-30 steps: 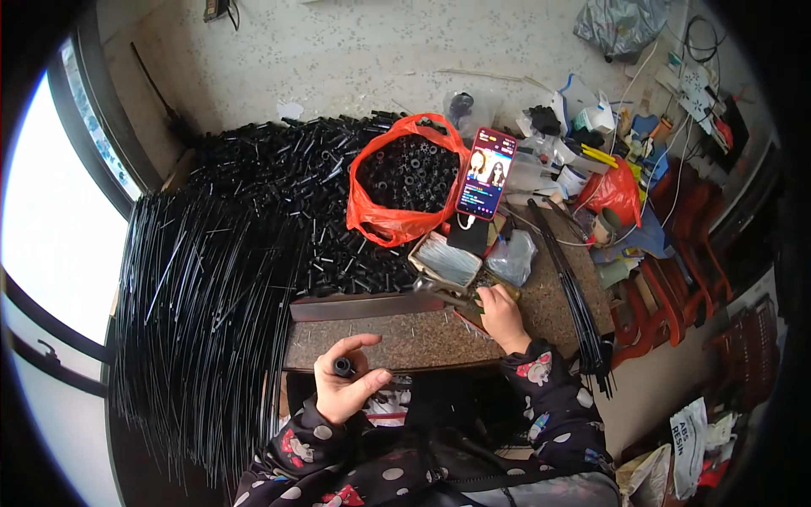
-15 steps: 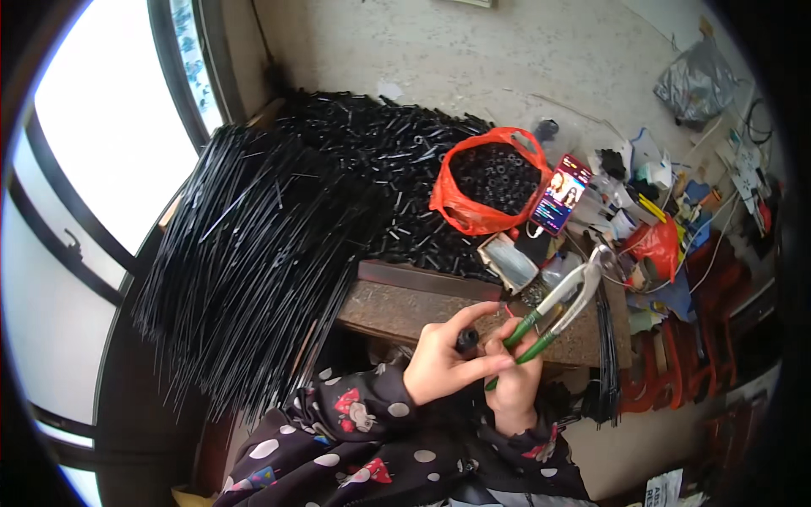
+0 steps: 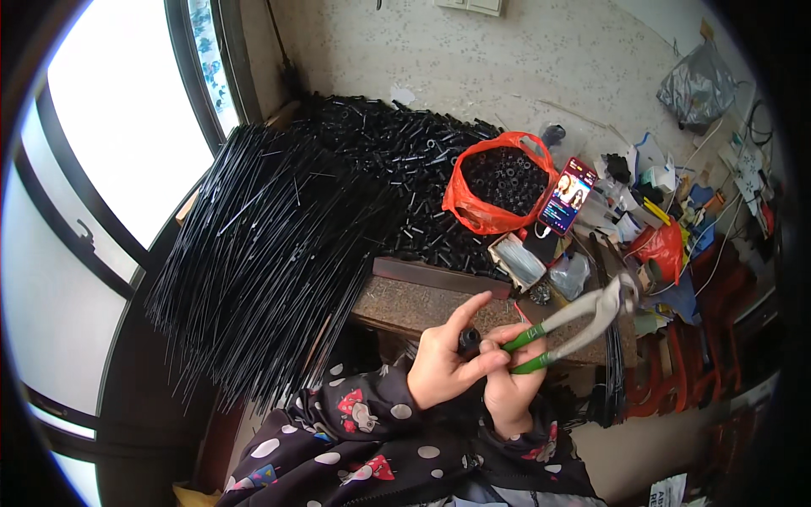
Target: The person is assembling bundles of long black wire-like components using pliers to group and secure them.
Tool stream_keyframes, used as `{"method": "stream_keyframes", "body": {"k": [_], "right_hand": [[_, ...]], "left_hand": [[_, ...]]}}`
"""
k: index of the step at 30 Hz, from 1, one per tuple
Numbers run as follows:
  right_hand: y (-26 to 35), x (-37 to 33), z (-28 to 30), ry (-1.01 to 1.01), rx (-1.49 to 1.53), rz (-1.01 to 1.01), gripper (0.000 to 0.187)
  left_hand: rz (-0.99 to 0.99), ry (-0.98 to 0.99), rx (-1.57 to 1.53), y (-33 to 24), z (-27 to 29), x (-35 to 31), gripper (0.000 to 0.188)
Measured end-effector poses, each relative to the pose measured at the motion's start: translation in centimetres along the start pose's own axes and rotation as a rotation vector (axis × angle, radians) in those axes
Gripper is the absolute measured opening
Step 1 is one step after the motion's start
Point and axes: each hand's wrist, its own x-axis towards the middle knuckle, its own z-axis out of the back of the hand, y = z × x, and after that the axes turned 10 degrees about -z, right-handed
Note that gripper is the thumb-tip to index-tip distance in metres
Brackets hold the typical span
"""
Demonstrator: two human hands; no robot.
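My left hand (image 3: 443,365) holds a short black tube (image 3: 470,340), its round open end showing, with the forefinger stretched up beyond it. The left thumb reaches across to the fingers of my right hand (image 3: 512,394). That hand grips the green handles of end-cutting pincers (image 3: 593,325); their grey metal jaws point up and to the right. Between the two hands the fingertips meet, so anything small pinched there cannot be made out. Both hands are above the near edge of a worn wooden bench (image 3: 389,307).
A bundle of long thin black rods (image 3: 270,270) fills the left. Behind are heaped short black tubes (image 3: 363,127) and a red plastic bag (image 3: 475,217) of black pieces. A lit phone (image 3: 568,196), small box (image 3: 518,259) and tangled clutter stand right. More rods (image 3: 614,376) hang off the bench's right end.
The pincers have swung down to the right and lie flatter. The left forefinger has lifted and straightened. The whole view has shifted slightly.
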Motion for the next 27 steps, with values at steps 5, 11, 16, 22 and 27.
{"method": "stream_keyframes", "body": {"k": [5,11,16,22,27], "right_hand": [[-1.4,1.4,1.0,0.19,0.004,0.236,0.03],[1.6,0.7,4.8,0.377,0.031,-0.625,0.015],[1.5,-1.0,5.7,0.83,-0.429,-0.686,0.034],[1.4,-0.1,5.9,0.915,0.081,-0.902,0.049],[2.3,0.7,6.7,0.922,-0.038,-1.151,0.04]], "left_hand": [[-0.077,0.245,-0.319,0.3,1.2,1.1,0.07],[0.085,-0.007,-0.455,-0.1,4.3,1.6,0.066],[0.022,0.116,-0.331,1.4,6.7,1.8,0.062],[-0.086,0.009,-0.04,0.3,5.4,2.2,0.03],[0.011,-0.08,-0.065,0.9,4.4,1.2,0.021]]}}
